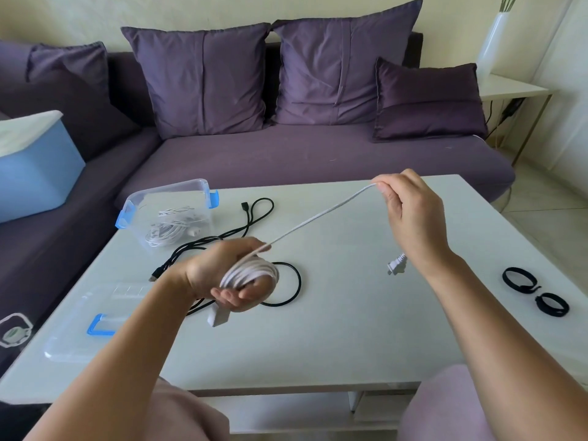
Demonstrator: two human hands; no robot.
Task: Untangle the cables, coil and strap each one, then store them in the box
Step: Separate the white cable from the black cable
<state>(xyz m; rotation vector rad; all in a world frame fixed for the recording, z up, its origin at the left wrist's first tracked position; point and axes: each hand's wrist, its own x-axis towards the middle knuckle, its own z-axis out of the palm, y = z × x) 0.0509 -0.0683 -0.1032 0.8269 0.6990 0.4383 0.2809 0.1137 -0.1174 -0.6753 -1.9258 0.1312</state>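
Note:
A white cable (318, 217) is wound in several loops around my left hand (222, 275), which holds the coil above the table. A taut stretch runs up to my right hand (410, 211), which pinches it by the fingertips. The cable's two-pin plug (396, 265) dangles below my right wrist, and a white block (218, 316) hangs under my left hand. A black cable (254, 218) lies loose on the white table (334, 329) behind and beneath my left hand. The clear box (165, 211) with blue latches at the back left holds a coiled white cable.
The box's clear lid (92, 326) lies at the table's left front. Two black straps (536, 296) rest near the right edge. A purple sofa (318, 154) stands behind the table, with a blue container (35, 173) on its left part.

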